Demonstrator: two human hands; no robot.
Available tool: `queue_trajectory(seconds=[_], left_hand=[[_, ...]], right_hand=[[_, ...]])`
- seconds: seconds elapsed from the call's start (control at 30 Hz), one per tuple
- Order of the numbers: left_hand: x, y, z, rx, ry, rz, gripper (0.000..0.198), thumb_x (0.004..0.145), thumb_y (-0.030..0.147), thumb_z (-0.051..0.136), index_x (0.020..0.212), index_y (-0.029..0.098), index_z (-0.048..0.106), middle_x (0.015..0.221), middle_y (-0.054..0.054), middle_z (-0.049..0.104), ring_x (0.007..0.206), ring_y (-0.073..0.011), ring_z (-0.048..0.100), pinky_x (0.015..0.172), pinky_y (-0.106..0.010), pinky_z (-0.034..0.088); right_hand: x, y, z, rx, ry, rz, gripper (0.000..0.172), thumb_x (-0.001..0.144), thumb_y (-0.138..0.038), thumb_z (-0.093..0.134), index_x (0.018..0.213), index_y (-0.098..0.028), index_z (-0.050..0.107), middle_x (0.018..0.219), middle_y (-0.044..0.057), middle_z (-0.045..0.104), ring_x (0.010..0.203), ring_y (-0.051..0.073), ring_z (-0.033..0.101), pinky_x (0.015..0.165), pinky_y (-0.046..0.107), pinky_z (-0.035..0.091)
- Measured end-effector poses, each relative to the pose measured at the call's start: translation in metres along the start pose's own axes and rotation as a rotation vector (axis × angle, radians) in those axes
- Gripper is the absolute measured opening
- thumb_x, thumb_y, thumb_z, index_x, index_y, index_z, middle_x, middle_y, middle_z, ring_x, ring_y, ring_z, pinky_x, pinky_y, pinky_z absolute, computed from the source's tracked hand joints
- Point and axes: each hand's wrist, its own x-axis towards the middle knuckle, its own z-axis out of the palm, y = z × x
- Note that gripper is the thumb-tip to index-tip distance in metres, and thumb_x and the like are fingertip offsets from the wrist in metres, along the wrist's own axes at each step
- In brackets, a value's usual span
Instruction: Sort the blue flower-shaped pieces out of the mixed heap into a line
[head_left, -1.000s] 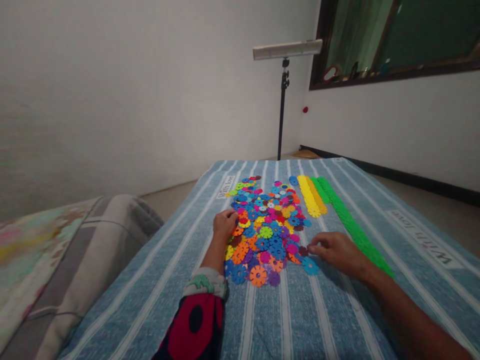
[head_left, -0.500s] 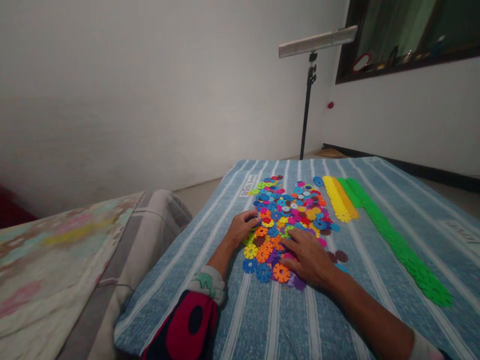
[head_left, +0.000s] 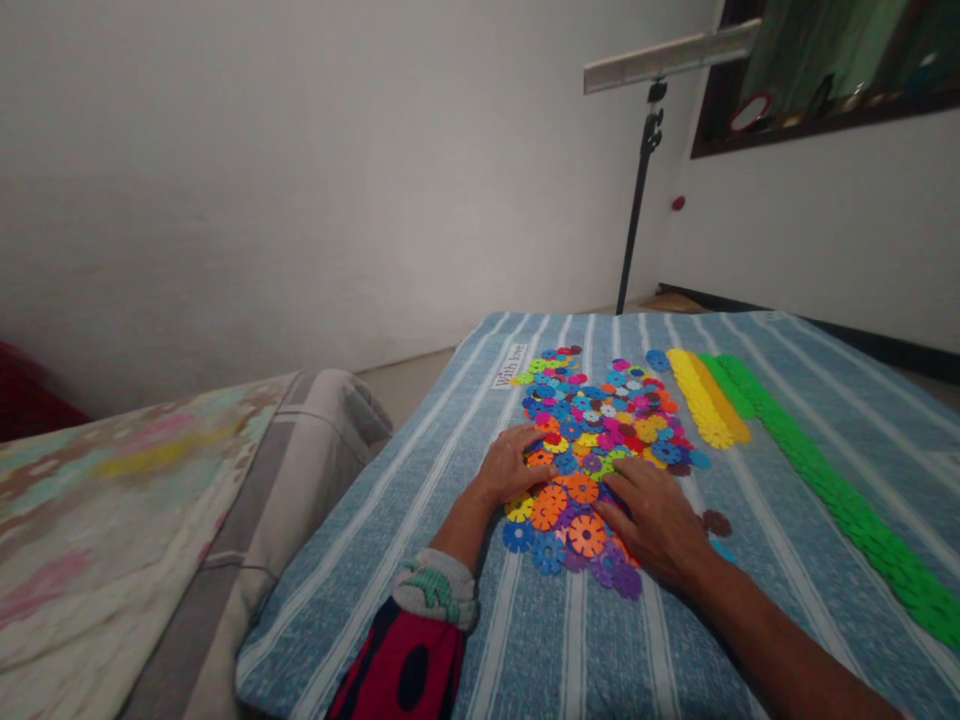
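A pile of colourful notched plastic discs (head_left: 577, 405) lies spread over the striped cloth. My left hand (head_left: 514, 465) rests on the pile's left side, fingers apart over yellow and orange discs. On the right side, my right hand (head_left: 656, 515) lies with its fingers stretched across the discs. Neither hand visibly grips a disc, though some fingertips are hard to make out. Between and below the hands are an orange disc (head_left: 586, 536), a blue disc (head_left: 548, 552) and a purple disc (head_left: 626, 581).
To the right lie overlapping rows of yellow discs (head_left: 701, 405) and green discs (head_left: 832, 485). A brown disc (head_left: 718, 523) sits beside my right wrist. The striped cloth (head_left: 375, 560) covers the table. A bed (head_left: 150, 500) stands left; a lamp stand (head_left: 634, 220) rises behind.
The view has shifted, moving the table slightly right in the picture. My left hand has slid inward and nearer over the discs. My right hand remains on the pile's right side.
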Motion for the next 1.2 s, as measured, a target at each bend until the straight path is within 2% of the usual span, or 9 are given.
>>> queue_trajectory(seconds=[0.1,0.2,0.33,0.53,0.77,0.9,1.2], left_hand=[[0.000,-0.001,0.001,0.003,0.039,-0.008,0.037,0.072,0.032,0.070,0.108,0.022,0.072,0.120,-0.007,0.068,0.115,-0.0252,0.060,0.104,-0.038,0.043],[0.000,-0.003,0.000,0.020,0.108,-0.091,0.028,0.075,0.026,0.063,0.101,0.023,0.074,0.108,-0.004,0.073,0.105,-0.0222,0.064,0.099,-0.034,0.046],[0.001,-0.006,0.000,0.015,0.165,-0.187,0.030,0.075,0.024,0.060,0.101,0.020,0.074,0.105,-0.004,0.073,0.100,-0.0202,0.065,0.094,-0.031,0.048],[0.002,-0.006,-0.004,-0.083,0.228,-0.244,0.031,0.077,0.026,0.055,0.100,0.017,0.074,0.101,-0.004,0.074,0.093,-0.0200,0.066,0.089,-0.030,0.048],[0.004,-0.010,-0.009,-0.193,0.348,-0.349,0.033,0.073,0.033,0.056,0.094,0.015,0.074,0.083,-0.003,0.074,0.078,-0.0198,0.066,0.074,-0.029,0.051],[0.005,-0.014,-0.009,-0.205,0.405,-0.369,0.034,0.070,0.033,0.059,0.094,0.014,0.074,0.088,-0.005,0.074,0.083,-0.0207,0.067,0.078,-0.030,0.051],[0.005,-0.024,-0.005,-0.214,0.451,-0.393,0.035,0.075,0.029,0.055,0.102,0.017,0.073,0.099,-0.004,0.074,0.094,-0.0207,0.067,0.088,-0.032,0.051]], right_hand=[[-0.001,0.001,0.000,0.011,-0.003,-0.001,0.020,0.092,-0.034,0.056,0.100,-0.018,0.066,0.105,0.011,0.062,0.102,0.026,0.053,0.091,0.040,0.040],[-0.002,0.001,-0.001,0.023,-0.002,-0.002,0.018,0.091,-0.032,0.056,0.097,-0.018,0.066,0.103,0.010,0.062,0.100,0.026,0.054,0.089,0.039,0.041],[-0.003,0.000,-0.001,0.008,0.020,0.005,0.017,0.091,-0.032,0.057,0.097,-0.018,0.066,0.105,0.011,0.062,0.101,0.026,0.054,0.089,0.040,0.041],[-0.005,0.003,0.003,-0.018,0.046,0.009,0.018,0.090,-0.032,0.057,0.096,-0.018,0.066,0.104,0.012,0.062,0.102,0.027,0.054,0.087,0.039,0.042],[-0.006,0.009,0.007,-0.033,0.059,0.027,0.020,0.091,-0.034,0.055,0.091,-0.018,0.066,0.103,0.012,0.062,0.099,0.026,0.055,0.086,0.039,0.042],[-0.006,0.007,0.005,-0.035,0.060,0.023,0.020,0.091,-0.034,0.055,0.090,-0.018,0.067,0.101,0.012,0.062,0.099,0.026,0.054,0.087,0.039,0.041],[-0.006,0.001,0.000,0.047,0.093,-0.042,0.023,0.095,-0.032,0.049,0.086,-0.020,0.066,0.091,0.009,0.065,0.091,0.022,0.056,0.085,0.038,0.040]])
